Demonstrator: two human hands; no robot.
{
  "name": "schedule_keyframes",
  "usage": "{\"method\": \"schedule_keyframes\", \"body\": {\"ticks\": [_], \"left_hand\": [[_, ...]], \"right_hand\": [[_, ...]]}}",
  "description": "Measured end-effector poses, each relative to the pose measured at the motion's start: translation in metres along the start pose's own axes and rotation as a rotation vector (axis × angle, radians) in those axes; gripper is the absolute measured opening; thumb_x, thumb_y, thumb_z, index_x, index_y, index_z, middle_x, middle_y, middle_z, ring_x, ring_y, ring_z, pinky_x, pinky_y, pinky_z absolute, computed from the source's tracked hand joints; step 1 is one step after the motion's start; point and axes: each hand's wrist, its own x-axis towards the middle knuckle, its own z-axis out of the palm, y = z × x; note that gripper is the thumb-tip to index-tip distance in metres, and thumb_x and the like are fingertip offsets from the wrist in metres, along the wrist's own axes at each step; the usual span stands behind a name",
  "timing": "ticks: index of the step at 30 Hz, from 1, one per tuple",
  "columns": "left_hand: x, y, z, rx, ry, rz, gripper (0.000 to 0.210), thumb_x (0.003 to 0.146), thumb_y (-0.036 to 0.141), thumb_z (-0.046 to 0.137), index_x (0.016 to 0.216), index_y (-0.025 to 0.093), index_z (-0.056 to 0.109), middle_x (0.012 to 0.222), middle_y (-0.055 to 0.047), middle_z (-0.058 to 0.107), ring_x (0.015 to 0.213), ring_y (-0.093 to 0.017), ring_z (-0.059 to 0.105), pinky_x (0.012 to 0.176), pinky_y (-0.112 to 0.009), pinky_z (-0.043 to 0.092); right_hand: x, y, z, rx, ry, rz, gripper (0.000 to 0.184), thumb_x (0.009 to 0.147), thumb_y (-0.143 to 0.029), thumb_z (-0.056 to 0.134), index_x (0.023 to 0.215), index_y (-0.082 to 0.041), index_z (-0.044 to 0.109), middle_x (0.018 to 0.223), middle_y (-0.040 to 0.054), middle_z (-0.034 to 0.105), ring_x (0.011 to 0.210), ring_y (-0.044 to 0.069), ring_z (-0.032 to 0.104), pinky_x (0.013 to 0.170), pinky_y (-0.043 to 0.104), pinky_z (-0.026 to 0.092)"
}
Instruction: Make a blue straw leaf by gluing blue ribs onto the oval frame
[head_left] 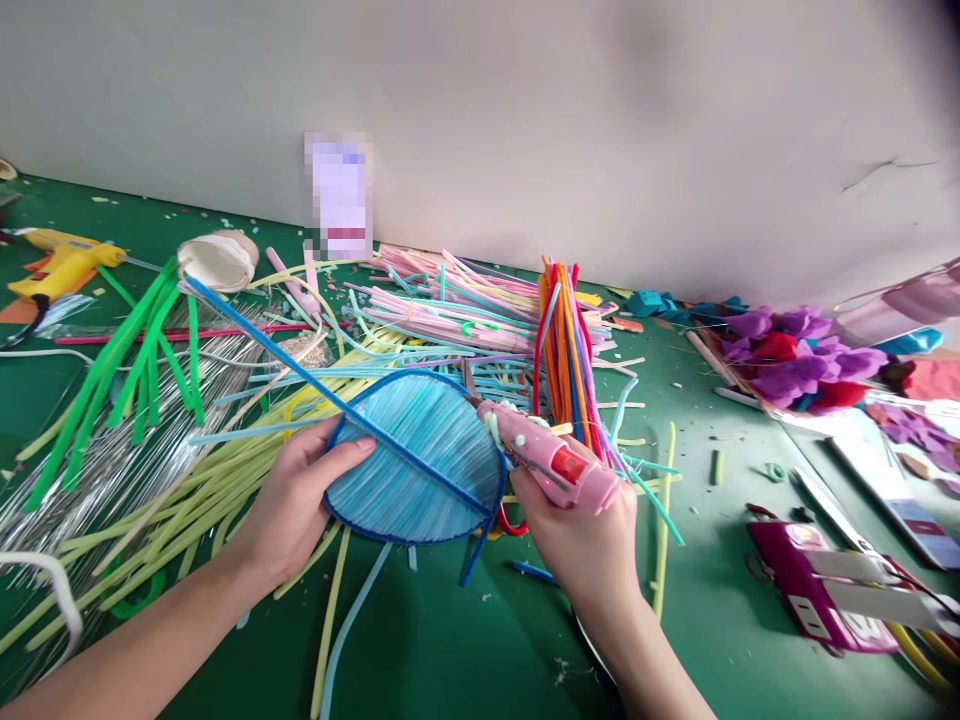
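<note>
My left hand [304, 490] grips the left edge of a blue leaf-shaped piece [420, 420], its thumb on top. The piece has a dark blue rim and a streaked light blue surface. A long dark blue pipe cleaner [277, 350] lies slanted across it and sticks out past the upper left. In my right hand [577, 540] is a pink glue gun [544, 450], its nozzle at the piece's upper right edge. Whether the nozzle touches the rim, I cannot tell. A short dark blue end hangs below the piece's lower right.
Bundled pipe cleaners, pink [457, 310] and orange [559, 350], lie behind the piece. Yellow-green strips [225, 480] and silver wires [142, 440] spread left. A yellow glue gun [60, 262] rests far left; purple flowers [810, 355] and a magenta power strip [802, 570] are right.
</note>
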Motion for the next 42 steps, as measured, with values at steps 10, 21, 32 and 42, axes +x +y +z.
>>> {"method": "schedule_keyframes", "body": {"ticks": [10, 21, 32, 42], "left_hand": [[0.003, -0.004, -0.002, -0.014, 0.064, 0.038, 0.039, 0.072, 0.030, 0.082, 0.110, 0.026, 0.077, 0.111, -0.007, 0.077, 0.103, -0.033, 0.070, 0.073, -0.033, 0.061], [0.005, -0.003, -0.002, -0.032, 0.077, 0.067, 0.039, 0.071, 0.028, 0.083, 0.109, 0.026, 0.078, 0.107, -0.008, 0.077, 0.097, -0.031, 0.072, 0.070, -0.032, 0.061], [0.005, 0.001, -0.001, -0.047, 0.093, 0.083, 0.039, 0.069, 0.028, 0.084, 0.107, 0.025, 0.078, 0.108, -0.009, 0.077, 0.100, -0.031, 0.071, 0.070, -0.030, 0.061], [0.006, 0.003, -0.004, -0.065, 0.085, 0.097, 0.040, 0.071, 0.027, 0.084, 0.110, 0.025, 0.077, 0.109, -0.005, 0.078, 0.100, -0.026, 0.072, 0.073, -0.028, 0.061]], "right_hand": [[-0.001, 0.004, 0.002, -0.016, 0.020, -0.007, 0.014, 0.076, -0.021, 0.061, 0.084, -0.020, 0.072, 0.063, -0.0004, 0.066, 0.050, 0.014, 0.058, 0.050, 0.024, 0.045], [0.000, 0.002, 0.001, -0.015, 0.009, -0.007, 0.015, 0.077, -0.022, 0.060, 0.083, -0.020, 0.074, 0.064, 0.0004, 0.066, 0.049, 0.014, 0.058, 0.049, 0.025, 0.044], [-0.002, 0.005, 0.002, -0.013, 0.006, -0.010, 0.010, 0.079, -0.023, 0.061, 0.078, -0.022, 0.070, 0.061, -0.0005, 0.063, 0.049, 0.015, 0.057, 0.051, 0.025, 0.044], [-0.005, 0.010, 0.006, -0.015, 0.058, -0.026, 0.008, 0.079, -0.025, 0.062, 0.078, -0.023, 0.070, 0.063, -0.0005, 0.064, 0.051, 0.015, 0.057, 0.051, 0.026, 0.044]]}}
